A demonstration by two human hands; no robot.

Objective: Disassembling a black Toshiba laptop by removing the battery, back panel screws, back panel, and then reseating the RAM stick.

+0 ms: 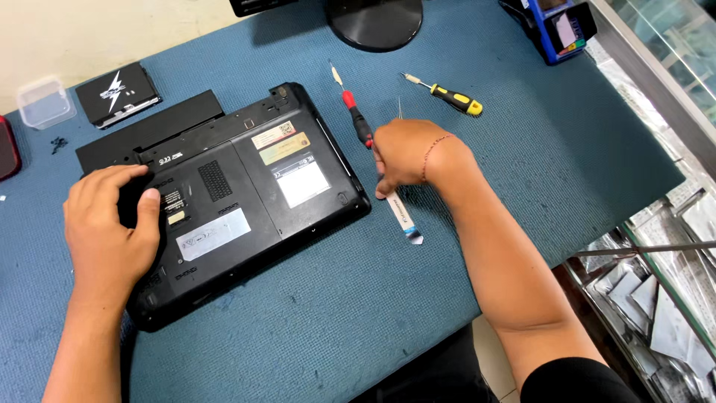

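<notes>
My right hand (pixel 406 160) was closest to me, its fingers curled down onto the tools beside the laptop (pixel 239 194); I could not tell if they were gripping the flat metal pry tool (pixel 406 220) or the red and black screwdriver (pixel 358 119). The laptop lay bottom-up on the blue mat (pixel 522 149). My left hand (pixel 108 224) pressed flat and open on its left end, I think to keep it steady. A yellow screwdriver (pixel 455 97) waited farther back.

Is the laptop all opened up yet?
Not yet. The long black piece already lies loose beside the upside-down laptop. The left hand steadies it; the right hand reaches the tools. The bottom cover is still on.
</notes>
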